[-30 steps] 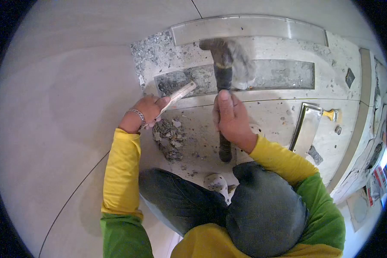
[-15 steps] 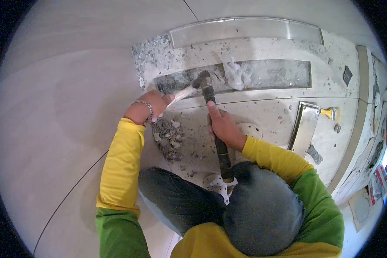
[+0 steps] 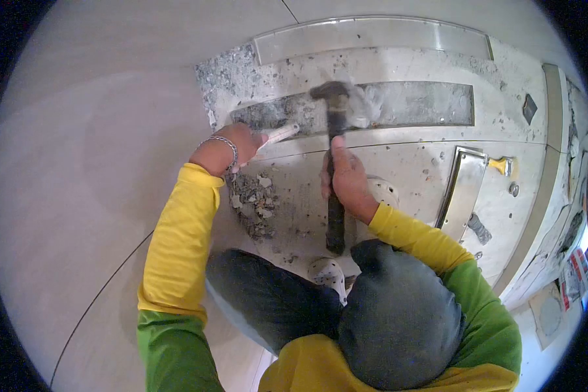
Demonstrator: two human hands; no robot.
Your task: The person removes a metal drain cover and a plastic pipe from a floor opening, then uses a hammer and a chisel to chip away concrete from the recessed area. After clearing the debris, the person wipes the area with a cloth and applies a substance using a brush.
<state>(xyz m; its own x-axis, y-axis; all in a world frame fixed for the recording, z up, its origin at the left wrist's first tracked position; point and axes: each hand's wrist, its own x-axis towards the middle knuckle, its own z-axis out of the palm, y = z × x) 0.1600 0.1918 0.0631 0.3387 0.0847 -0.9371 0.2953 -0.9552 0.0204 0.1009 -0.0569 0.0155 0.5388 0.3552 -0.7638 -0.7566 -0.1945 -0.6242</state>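
Note:
My right hand (image 3: 347,175) is closed around the dark wrapped handle of a hammer (image 3: 335,121), whose head is over the long recess (image 3: 431,104) in the floor. The hammer head looks slightly blurred. My left hand (image 3: 232,147), with a chain bracelet at the wrist, grips a pale bar-shaped tool (image 3: 282,133) with a dark spot near its outer end. That end lies at the near edge of the recess, left of the hammer and apart from its head. The tool's other end is hidden by my hand. A whitish crumpled thing (image 3: 362,111) lies in the recess, partly behind the hammer.
Broken rubble (image 3: 258,202) is heaped below my left hand. A metal frame cover (image 3: 462,189), a yellow brush (image 3: 501,166) and a grey cloth-like roll (image 3: 479,227) lie at right. Beyond the recess is a long clear strip (image 3: 372,39). White perforated shoes (image 3: 326,271) are beneath me.
The hammer has moved right and up, away from the end of the pale tool, and now stands more upright. My left hand keeps its grip, shifted only slightly.

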